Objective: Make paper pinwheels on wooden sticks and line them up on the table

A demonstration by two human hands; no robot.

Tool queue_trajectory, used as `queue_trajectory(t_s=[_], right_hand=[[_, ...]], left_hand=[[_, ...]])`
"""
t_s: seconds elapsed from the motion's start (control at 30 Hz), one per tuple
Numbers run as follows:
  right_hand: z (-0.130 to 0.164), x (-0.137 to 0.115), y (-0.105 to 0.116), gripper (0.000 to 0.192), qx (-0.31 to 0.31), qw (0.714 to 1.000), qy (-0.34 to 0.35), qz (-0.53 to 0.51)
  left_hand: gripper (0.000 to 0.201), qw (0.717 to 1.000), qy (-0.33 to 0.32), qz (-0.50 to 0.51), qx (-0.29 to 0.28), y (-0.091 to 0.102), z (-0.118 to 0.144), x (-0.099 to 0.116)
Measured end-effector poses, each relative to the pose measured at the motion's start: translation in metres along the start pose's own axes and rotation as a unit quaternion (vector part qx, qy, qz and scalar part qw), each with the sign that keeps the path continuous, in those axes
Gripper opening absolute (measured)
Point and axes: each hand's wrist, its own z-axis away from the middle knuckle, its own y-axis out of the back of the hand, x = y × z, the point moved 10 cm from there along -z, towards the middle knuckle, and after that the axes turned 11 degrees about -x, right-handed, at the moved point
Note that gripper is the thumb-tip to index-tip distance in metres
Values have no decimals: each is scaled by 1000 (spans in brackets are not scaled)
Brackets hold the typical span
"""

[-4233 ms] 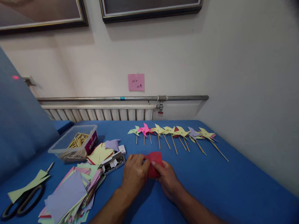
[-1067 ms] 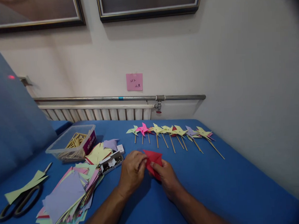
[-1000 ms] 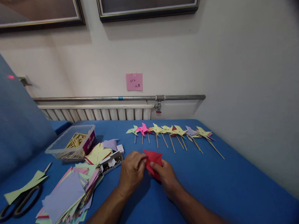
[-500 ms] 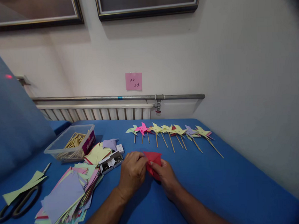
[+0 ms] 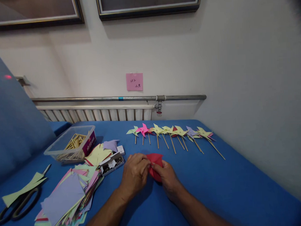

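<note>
Between my hands is a piece of red paper (image 5: 155, 158), partly folded and held just above the blue table. My left hand (image 5: 135, 169) pinches its left edge, fingers closed and knuckles up. From the right, my right hand (image 5: 167, 176) grips it with the thumb on top; the other fingers are behind the paper. To the left of my left hand sits an open small box (image 5: 112, 164) of shiny metal pins. Beyond my hands lies a row of finished paper pinwheels (image 5: 168, 130) on sticks, in yellow, pink, green, purple and red.
A clear plastic tub (image 5: 70, 142) of wooden sticks stands at the back left. Nearer are a stack of coloured paper (image 5: 64, 198), cut yellow sheets (image 5: 99, 155), a folded purple piece (image 5: 110, 145) and black-handled scissors (image 5: 26, 201) under green paper. Behind the table runs a radiator (image 5: 98, 114).
My left fingers have shifted slightly along the red paper, and its upper left part looks a little more folded in. Both hands stay in nearly the same place.
</note>
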Motion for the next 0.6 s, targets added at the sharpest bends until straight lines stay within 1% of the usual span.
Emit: queue_trajectory(t_s=[0.1, 0.2, 0.33, 0.47, 0.6], right_hand=[[1, 2, -1, 42, -3, 998, 0, -60], [2, -2, -6, 41, -18, 996, 6, -88], [2, -7, -12, 45, -37, 994, 9, -101], [4, -13, -12, 48, -40, 995, 11, -90], [4, -14, -12, 47, -42, 993, 12, -109]], left_hand=[[26, 1000, -4, 12, 8, 1, 0, -1], [25, 1000, -8, 12, 5, 2, 0, 1], [25, 1000, -24, -7, 3, 6, -2, 7], [26, 998, -45, -47, 3, 9, -3, 15], [27, 996, -57, -73, 7, 8, -2, 19]])
